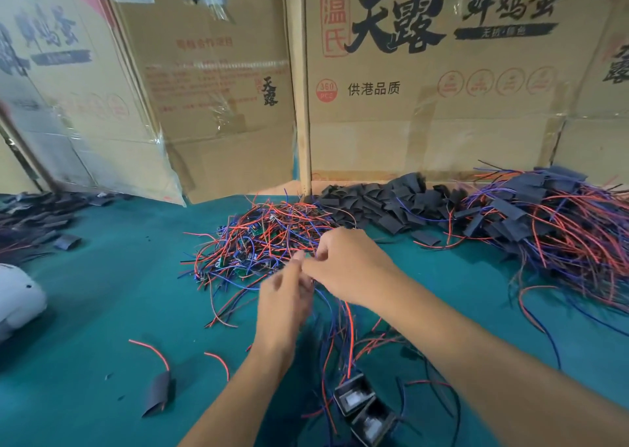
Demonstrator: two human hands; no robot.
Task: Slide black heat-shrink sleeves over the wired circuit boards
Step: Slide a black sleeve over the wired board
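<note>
Behind, the cardboard box (442,72) reads "天露" and "供港品质".

We see a teal cloth (102,293) covering the work surface, lit evenly and softly. Behind it we face a wall of brown cardboard boxes (442,106) printed with large black characters and red stamps, some patched with tape, with a pale wooden post (303,106) standing upright between two of them. At far left we see clear plastic film (68,106) catching glare over a leaning box.
</note>
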